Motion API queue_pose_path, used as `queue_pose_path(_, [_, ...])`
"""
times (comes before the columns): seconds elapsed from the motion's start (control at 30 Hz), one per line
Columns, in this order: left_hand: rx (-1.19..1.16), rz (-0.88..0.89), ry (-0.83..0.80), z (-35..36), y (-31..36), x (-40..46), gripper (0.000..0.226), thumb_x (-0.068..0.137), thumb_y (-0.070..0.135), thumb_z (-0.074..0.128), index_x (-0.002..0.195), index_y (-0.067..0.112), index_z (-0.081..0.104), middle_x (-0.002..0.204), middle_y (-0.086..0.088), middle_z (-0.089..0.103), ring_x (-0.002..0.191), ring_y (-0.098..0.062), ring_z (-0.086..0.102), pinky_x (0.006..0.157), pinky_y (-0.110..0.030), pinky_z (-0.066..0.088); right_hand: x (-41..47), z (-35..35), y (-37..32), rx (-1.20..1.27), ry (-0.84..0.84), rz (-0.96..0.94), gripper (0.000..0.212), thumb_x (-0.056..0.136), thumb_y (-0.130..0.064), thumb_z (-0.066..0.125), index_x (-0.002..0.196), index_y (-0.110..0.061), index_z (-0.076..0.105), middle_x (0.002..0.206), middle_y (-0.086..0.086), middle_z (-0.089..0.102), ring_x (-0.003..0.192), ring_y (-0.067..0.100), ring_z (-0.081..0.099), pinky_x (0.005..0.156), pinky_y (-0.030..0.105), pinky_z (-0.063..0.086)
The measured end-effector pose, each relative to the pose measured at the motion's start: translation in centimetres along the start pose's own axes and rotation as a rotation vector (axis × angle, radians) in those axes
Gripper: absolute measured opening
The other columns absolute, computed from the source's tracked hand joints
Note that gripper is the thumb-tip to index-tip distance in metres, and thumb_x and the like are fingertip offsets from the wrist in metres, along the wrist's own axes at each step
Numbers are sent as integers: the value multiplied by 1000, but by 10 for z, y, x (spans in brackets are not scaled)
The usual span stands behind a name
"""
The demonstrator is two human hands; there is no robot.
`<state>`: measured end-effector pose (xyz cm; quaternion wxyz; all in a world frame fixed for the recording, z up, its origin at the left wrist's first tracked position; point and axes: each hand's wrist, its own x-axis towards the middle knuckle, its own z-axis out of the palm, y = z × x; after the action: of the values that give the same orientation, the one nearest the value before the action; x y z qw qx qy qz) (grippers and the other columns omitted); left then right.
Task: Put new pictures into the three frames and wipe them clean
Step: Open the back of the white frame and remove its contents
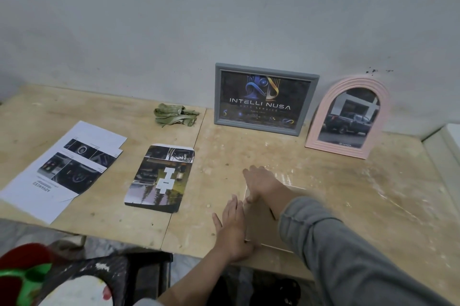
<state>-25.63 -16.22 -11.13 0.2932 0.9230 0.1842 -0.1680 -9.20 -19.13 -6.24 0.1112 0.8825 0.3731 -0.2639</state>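
Note:
A third frame (261,223) lies flat and face down on the wooden table (249,151), showing its brown back board. My left hand (232,228) rests against its left edge with straight fingers. My right hand (258,182) lies over its far left corner, fingers spread. A grey frame (265,99) with a dark logo picture leans on the wall. Beside it on the right stands a pink arched frame (347,118) holding a truck photo. A crumpled green cloth (175,114) sits left of the grey frame. A cut arch-shaped photo print (161,178) lies left of my hands.
White printed sheets (64,168) with car photos lie at the table's left. A white ledge (445,146) borders the right side. Below the front edge stand a dark stool (129,278) and a red, green and white object (29,278).

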Motion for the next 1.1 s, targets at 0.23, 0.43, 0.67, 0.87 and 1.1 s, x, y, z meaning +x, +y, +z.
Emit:
queue_pose_path(0.23, [-40, -2, 31, 4, -3, 0, 116, 70, 49, 68, 152, 16, -7, 159, 1, -20, 147, -17, -18, 110, -61, -15, 4, -9, -4, -17, -40, 44, 70, 69, -39, 77, 123, -12, 41, 120, 8, 55, 113, 29, 53, 89, 39, 49])
queue_pose_path(0.43, [-10, -7, 14, 2, -2, 1, 118, 71, 53, 67, 151, 18, -12, 158, 1, -20, 147, -20, -15, 110, -63, -12, -6, -12, -3, 53, -8, 49, 73, 67, -46, 78, 120, -13, 41, 120, 8, 50, 108, 30, 55, 82, 36, 45])
queue_pose_path(0.67, [-4, -5, 12, 0, -2, 3, 115, 68, 54, 69, 150, 27, -6, 159, 0, -17, 147, -22, -10, 109, -64, -11, -17, -13, 2, 130, 10, 24, 67, 67, -41, 77, 115, -12, 41, 110, 9, 52, 105, 30, 55, 77, 35, 45])
queue_pose_path(0.87, [-27, 2, 11, -4, -1, -1, 114, 68, 51, 70, 152, 27, -5, 159, 0, -17, 147, -21, -11, 109, -64, -11, -24, -23, 7, 208, -38, 17, 59, 68, -36, 75, 110, -14, 41, 104, 7, 44, 90, 26, 48, 70, 35, 41])
queue_pose_path(1.1, [-30, 2, 30, -4, 0, -1, 114, 69, 53, 69, 152, 24, -3, 160, 0, -13, 147, -21, -9, 110, -63, -9, -22, -39, 13, 268, -144, 28, 52, 66, -39, 75, 96, -19, 38, 102, 3, 48, 86, 24, 48, 69, 36, 42])
